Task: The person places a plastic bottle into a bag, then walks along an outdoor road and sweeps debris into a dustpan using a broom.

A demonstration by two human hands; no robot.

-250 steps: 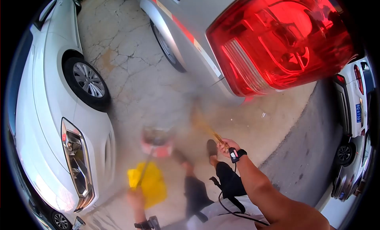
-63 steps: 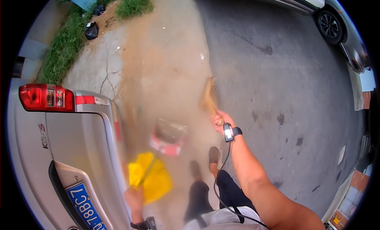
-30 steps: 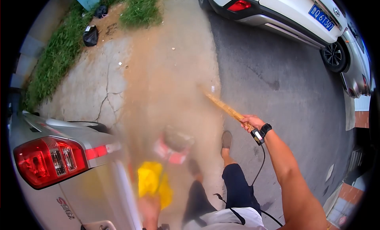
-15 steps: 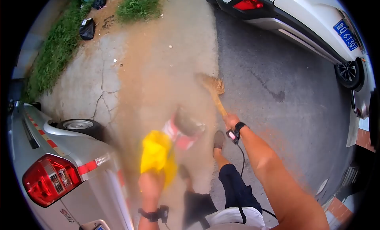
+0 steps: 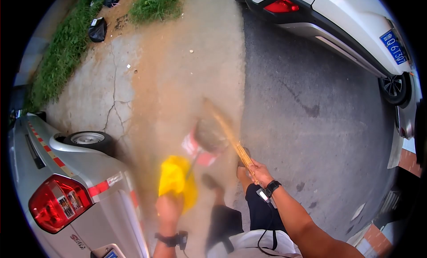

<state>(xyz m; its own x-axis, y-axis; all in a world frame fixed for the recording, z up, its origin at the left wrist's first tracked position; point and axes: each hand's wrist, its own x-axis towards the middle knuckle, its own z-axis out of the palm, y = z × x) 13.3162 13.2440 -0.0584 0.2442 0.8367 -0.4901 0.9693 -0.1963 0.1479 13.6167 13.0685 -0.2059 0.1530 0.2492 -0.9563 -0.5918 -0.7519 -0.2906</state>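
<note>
My right hand (image 5: 260,172) is closed round the handle of a straw broom (image 5: 229,134), whose far end is blurred and points up and left. My left hand (image 5: 169,208) is closed at a yellow bag (image 5: 174,177) and a thin grey handle that runs up toward a red and white dustpan (image 5: 205,158). The dustpan is low over the pavement, its dark opening just left of the broom; its contents are too blurred to tell. My shoes show below the broom and dustpan, one partly hidden by the broom.
A silver vehicle (image 5: 102,204) with a red tail light stands at the lower left. A white car (image 5: 347,27) is at the upper right. A black bag (image 5: 97,30) lies by grass (image 5: 62,62) at the upper left. Pale concrete meets dark asphalt (image 5: 293,133).
Since half a second ago, my right hand has moved down and the broom has swung left toward the dustpan. My left hand and the yellow bag have shifted slightly down. Earlier, the view turned away from the silver vehicle.
</note>
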